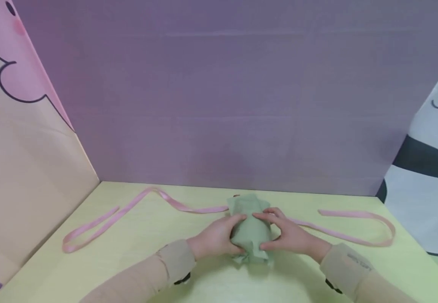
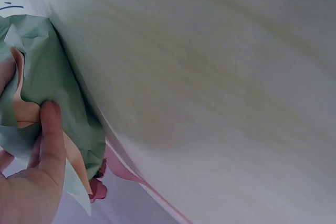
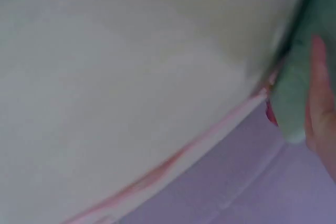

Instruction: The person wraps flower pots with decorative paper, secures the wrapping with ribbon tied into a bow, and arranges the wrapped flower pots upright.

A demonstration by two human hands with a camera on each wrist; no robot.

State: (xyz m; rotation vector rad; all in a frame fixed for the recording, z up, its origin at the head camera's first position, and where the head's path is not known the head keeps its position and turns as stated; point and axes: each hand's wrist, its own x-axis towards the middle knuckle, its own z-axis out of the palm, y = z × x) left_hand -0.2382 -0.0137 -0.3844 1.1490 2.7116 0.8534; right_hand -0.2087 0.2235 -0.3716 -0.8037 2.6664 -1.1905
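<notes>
A small bouquet in green wrapping paper [image 1: 251, 231] lies across the pink ribbon at the middle of the table. My left hand [image 1: 219, 237] grips its left side, with thumb and fingers apart along the paper. From the right, my right hand [image 1: 292, 235] holds the other side, fingertips on top and thumb low near the gathered end. In the left wrist view, a fold of the paper shows a peach inner face [image 2: 26, 113] beside my fingers. Red flower petals [image 2: 98, 188] peek out at the far end. Most of the blooms are hidden inside the wrap.
The pink ribbon's left length [image 1: 181, 207] loops far out over the pale yellow table [image 1: 128, 269]; its right length [image 1: 332, 230] curls back near the right edge. A purple backdrop [image 1: 234, 105] rises behind, with printed side panels left and right.
</notes>
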